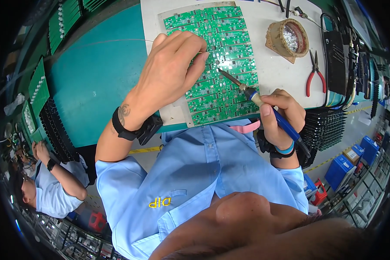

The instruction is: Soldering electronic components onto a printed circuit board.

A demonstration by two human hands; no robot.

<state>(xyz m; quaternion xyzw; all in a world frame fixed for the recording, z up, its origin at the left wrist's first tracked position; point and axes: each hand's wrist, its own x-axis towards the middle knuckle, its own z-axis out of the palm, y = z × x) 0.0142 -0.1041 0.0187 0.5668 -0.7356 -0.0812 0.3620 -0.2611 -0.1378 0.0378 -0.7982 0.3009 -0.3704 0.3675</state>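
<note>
A panel of green circuit boards (242, 52) in several strips lies in front of me on a pale sheet. My left hand (171, 65) is over the panel's left side, thumb and forefinger pinched together. Into that pinch runs a thin solder wire (117, 40) from the left; its tip is hard to see. My right hand (286, 113), at the panel's lower right, is closed around a soldering iron (252, 94) with a blue handle. The iron's dark tip slants up-left over the middle of the boards. Whether it touches them I cannot tell.
Right of the boards stands a round brown pot (287, 38) with shiny silvery contents. Red-handled pliers (315, 74) lie beside it, near a black rack (335, 65). A teal mat (99, 86) covers the left side. Another person (58, 186) works at far left.
</note>
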